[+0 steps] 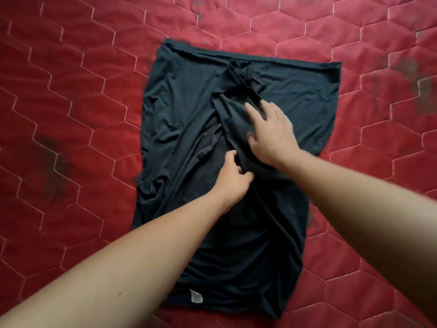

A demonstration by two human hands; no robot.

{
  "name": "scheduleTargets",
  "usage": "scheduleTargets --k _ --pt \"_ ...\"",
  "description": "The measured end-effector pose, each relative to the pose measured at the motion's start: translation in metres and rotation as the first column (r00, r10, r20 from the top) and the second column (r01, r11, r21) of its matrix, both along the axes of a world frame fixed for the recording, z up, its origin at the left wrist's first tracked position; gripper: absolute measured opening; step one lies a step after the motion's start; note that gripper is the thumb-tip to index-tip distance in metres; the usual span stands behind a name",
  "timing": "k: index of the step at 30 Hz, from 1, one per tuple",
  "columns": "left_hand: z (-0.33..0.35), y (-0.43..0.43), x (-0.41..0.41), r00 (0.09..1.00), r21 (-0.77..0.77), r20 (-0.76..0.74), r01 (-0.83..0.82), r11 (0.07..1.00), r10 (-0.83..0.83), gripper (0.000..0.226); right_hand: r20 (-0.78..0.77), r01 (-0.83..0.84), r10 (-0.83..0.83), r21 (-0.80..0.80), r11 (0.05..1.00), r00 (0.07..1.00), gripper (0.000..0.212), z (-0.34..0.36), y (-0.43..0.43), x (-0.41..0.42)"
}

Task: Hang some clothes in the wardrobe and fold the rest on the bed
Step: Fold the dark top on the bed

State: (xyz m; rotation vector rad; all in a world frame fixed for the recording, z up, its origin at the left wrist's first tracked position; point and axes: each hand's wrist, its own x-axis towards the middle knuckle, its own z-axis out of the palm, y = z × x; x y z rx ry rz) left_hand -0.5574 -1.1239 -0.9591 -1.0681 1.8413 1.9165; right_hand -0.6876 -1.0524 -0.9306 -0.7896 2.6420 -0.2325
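Observation:
A dark teal garment (189, 110) lies spread on the red quilted bed cover (71, 102), with its straight hem at the far end and a small white label (196, 298) near me. Both side parts are folded in over the middle, and thin straps (238, 74) lie crossed near the far end. My right hand (272, 136) rests on the folded-in fabric with its fingers spread and nearly straight. My left hand (233, 177) lies just below it, with fingers curled round a fold of the cloth.
The red cover with white hexagon stitching fills the whole view around the garment. It has dark stains at the left (49, 157) and at the far right (416, 84). No other clothes or furniture show.

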Motion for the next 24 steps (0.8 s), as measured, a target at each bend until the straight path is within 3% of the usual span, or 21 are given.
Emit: scheduleTargets --k 3,7,9,11,14,16,18,20,22,24 --pt "0.004 -0.008 0.013 0.999 -0.118 0.003 0.053 0.992 -0.053 0.068 -0.11 0.084 -0.082 0.017 0.996 0.991 0.065 -0.005 0.054 0.045" --pt "0.008 -0.023 0.042 0.981 -0.271 0.026 0.19 0.944 -0.19 0.063 -0.06 0.167 -0.164 0.057 0.984 0.985 0.069 -0.004 0.112 0.052" --pt "0.008 -0.032 0.052 0.972 -0.332 0.041 0.23 0.915 -0.23 0.06 0.011 0.245 -0.247 0.094 0.965 0.969 0.061 0.001 0.118 0.029" --pt "0.008 -0.036 0.057 0.965 -0.359 0.053 0.259 0.896 -0.258 0.058 0.093 0.235 -0.26 0.22 0.947 0.961 0.044 0.006 0.119 0.003" --pt "0.011 -0.041 0.062 0.953 -0.351 0.074 0.302 0.887 -0.295 0.057 0.077 0.067 -0.128 0.539 0.839 0.989 0.051 0.015 0.135 -0.017" --pt "0.017 -0.045 0.069 0.944 -0.356 0.071 0.326 0.876 -0.322 0.054 -0.012 0.139 -0.166 0.609 0.781 0.986 0.056 0.02 0.151 -0.016" --pt "0.027 -0.051 0.083 0.928 -0.501 0.028 0.334 0.799 -0.37 0.043 0.003 0.298 -0.339 0.471 0.83 0.941 0.056 0.02 0.161 0.0" --pt "0.032 -0.062 0.107 0.897 -0.759 0.033 0.31 0.573 -0.441 0.035 0.178 0.476 -0.508 0.192 0.858 0.843 0.052 0.016 0.158 0.043" --pt "0.034 -0.075 0.135 0.925 -0.876 0.117 0.267 0.402 -0.361 0.036 0.359 0.652 -0.613 0.016 0.758 0.704 0.053 0.013 0.148 0.107" --pt "0.032 -0.087 0.163 0.965 -0.862 0.218 0.261 0.435 -0.147 0.041 0.442 0.745 -0.66 -0.027 0.667 0.607 0.058 0.007 0.142 0.165"
